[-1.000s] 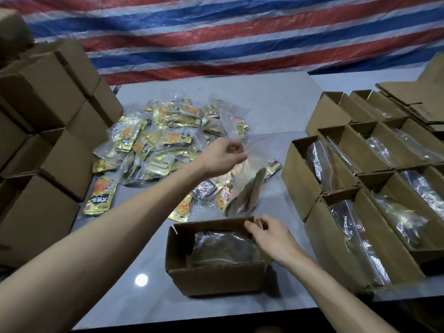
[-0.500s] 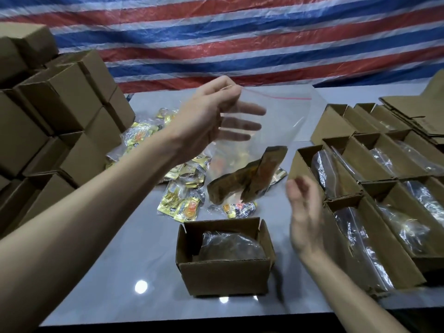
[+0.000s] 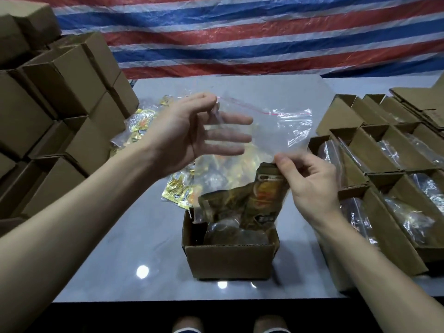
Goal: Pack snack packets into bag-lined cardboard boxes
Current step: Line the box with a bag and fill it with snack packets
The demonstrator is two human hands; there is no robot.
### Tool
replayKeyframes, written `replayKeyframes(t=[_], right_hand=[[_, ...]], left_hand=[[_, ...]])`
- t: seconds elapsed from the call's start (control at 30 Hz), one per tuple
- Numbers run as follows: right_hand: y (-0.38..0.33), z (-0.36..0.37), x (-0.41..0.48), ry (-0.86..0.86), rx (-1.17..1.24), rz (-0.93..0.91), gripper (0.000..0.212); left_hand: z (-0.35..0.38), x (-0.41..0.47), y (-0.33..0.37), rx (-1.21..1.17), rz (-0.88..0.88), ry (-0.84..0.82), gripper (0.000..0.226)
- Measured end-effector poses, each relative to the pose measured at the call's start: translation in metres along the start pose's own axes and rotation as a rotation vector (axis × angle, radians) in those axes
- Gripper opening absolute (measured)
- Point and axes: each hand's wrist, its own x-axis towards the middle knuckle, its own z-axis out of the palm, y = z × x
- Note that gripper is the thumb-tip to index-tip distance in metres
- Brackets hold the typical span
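Clear zip bag (image 3: 266, 131), red seal strip, brown snack packets (image 3: 242, 203) inside

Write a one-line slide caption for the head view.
Over an open box, left hand and right hand hold a clear zip bag with brown packets.

I get dim, flat overhead light here; three small glare spots sit on the glossy table (image 3: 156, 236) at lower centre. Frame edges bow outward from the wide lens, and detail is soft throughout.
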Motion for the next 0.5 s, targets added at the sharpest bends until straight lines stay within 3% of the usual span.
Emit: replayKeyframes(t=[0.17,0.3,0.5], right_hand=[[0.014,0.005,-0.013,-0.084,-0.008,0.017,0.015],[0.034,0.009,-0.022,-0.187,-0.100,0.084,0.024],[0.048,0.008,-0.031,-0.317,-0.262,0.182,0.021]], left_hand=[[-0.015,-0.010,-0.022,-0.052,-0.076,0.039,0.024],[-0.022,-0.019,-0.050,-0.181,-0.214,0.113,0.036],[-0.037,-0.027,-0.091,-0.385,-0.399,0.178,0.022]])
